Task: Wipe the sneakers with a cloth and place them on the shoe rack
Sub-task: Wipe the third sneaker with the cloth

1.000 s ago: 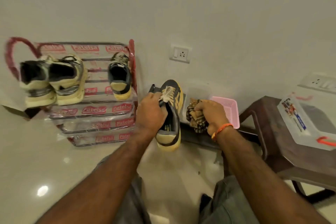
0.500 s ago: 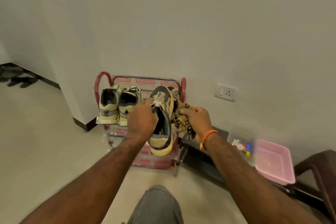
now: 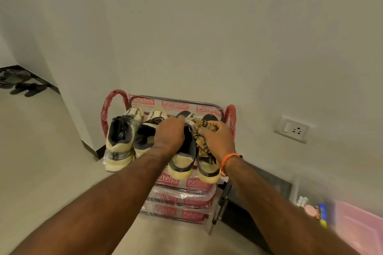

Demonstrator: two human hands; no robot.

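Gripping a sneaker (image 3: 182,161) by its laces and tongue, the left hand (image 3: 170,133) now has it down on the top shelf of the rack (image 3: 180,182), where half a second ago it was held out in front of that shelf; its heel hangs over the front edge. The right hand (image 3: 217,136) holds a bunched patterned cloth (image 3: 202,141), fingers curled round it, and has come in over the matching sneaker (image 3: 208,168) at the right end of the shelf, an orange band (image 3: 228,160) on its wrist. A second pair (image 3: 124,143) fills the left half, heels toward the front edge too. Both arms now reach straight ahead, and the rack sits nearer and more central than before. It stands on a pale glossy floor (image 3: 41,161) against a plain off-white wall (image 3: 207,37), its shelves wrapped in red-printed plastic. A socket (image 3: 293,129) is on the wall to the right; below it lie a pink tub (image 3: 358,225) and small blurred items (image 3: 313,209). Dark sandals (image 3: 28,89) rest at far left. The hands hide the sneakers' toes.
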